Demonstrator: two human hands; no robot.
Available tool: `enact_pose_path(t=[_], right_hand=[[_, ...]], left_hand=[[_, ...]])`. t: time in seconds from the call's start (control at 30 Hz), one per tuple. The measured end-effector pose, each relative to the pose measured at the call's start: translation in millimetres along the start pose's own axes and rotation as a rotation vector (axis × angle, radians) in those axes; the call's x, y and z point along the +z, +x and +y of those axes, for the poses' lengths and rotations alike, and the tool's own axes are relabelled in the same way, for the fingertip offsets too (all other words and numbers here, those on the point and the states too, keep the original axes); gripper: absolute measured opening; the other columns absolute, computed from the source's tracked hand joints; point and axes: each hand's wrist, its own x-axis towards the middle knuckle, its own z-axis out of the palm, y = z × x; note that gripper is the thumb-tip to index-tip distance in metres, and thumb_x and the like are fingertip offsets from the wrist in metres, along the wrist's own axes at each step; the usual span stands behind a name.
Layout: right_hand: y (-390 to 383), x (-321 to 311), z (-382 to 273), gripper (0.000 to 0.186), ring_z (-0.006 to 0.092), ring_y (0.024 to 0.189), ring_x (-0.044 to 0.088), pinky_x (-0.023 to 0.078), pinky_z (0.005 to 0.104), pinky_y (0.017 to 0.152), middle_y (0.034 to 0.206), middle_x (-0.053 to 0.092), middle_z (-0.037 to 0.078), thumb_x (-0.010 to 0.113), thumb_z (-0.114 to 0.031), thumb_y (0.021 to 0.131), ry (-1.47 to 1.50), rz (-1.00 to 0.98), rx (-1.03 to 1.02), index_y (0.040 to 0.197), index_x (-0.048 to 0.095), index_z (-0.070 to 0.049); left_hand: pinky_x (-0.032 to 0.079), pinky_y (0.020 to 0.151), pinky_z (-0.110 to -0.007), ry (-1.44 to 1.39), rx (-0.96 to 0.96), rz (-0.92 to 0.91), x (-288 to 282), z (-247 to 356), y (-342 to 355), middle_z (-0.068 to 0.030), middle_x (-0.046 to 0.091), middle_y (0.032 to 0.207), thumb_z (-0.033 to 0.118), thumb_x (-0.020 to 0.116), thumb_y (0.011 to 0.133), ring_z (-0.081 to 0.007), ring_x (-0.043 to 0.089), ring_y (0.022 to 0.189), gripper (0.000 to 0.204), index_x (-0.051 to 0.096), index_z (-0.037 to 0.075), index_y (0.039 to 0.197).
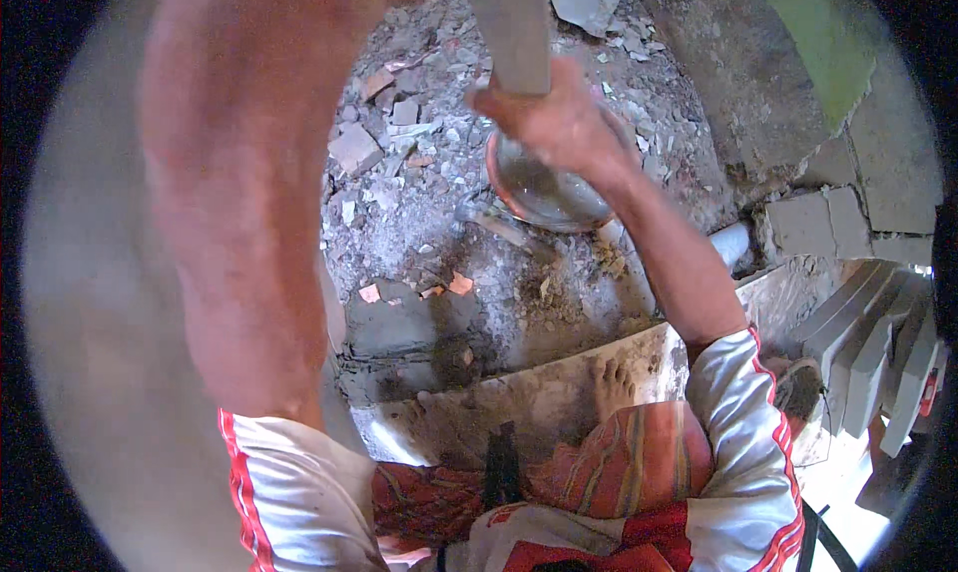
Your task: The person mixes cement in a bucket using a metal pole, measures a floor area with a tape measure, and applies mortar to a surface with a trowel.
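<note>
Sleeves of white cloth (743,412) edged in red are seen nearest, with patterned red cloth (639,457) spread between them over the lap. A bare foot (614,382) is placed on a pale, dirt-stained ledge (539,387). To the right, grey slabs (888,342) are stacked side by side, leaning. Farther in, orange fragments (460,284) are scattered on the ground, and beyond them a hammer-like tool (504,233) is laid just beside a round vessel (569,198) with an orange-red rim; greyish matter is held inside. The vessel is partly covered from view by the right hand (564,123), which is closed around the near end of a flat grey-brown board (514,38). That board is held above the rubble (404,153), its far end cut off by the upper edge. The left side is filled by the left arm (244,213); its hand is not shown, so its state cannot be told. At far right, a green-coated surface (823,43) is seen.
</note>
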Motion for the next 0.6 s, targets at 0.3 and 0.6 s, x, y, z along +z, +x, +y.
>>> enact_pose_path(t=[0.3,0.6], right_hand=[[-28,43,85,0.016,0.0118,0.064,0.061,0.051,0.0340,0.059,0.069,0.065,0.006,0.071,-0.015,0.080,0.239,-0.133,0.202,0.088,0.066,-0.002],[-29,52,118,0.023,0.0237,0.061,0.060,0.050,0.0398,0.062,0.066,0.056,0.013,0.072,-0.022,0.079,0.066,-0.024,-0.207,0.078,0.058,-0.004]], left_hand=[[0.045,0.044,-0.030,-0.072,-0.164,0.177,-6,-59,-52,-0.0030,0.051,0.053,0.029,0.069,0.088,-0.0124,0.050,0.043,0.026,0.064,0.005,0.078],[0.047,0.050,-0.029,-0.361,-0.218,0.286,-15,-77,-105,-0.0030,0.062,0.065,0.012,0.071,0.082,-0.0124,0.057,0.051,0.014,0.060,0.004,0.079]])
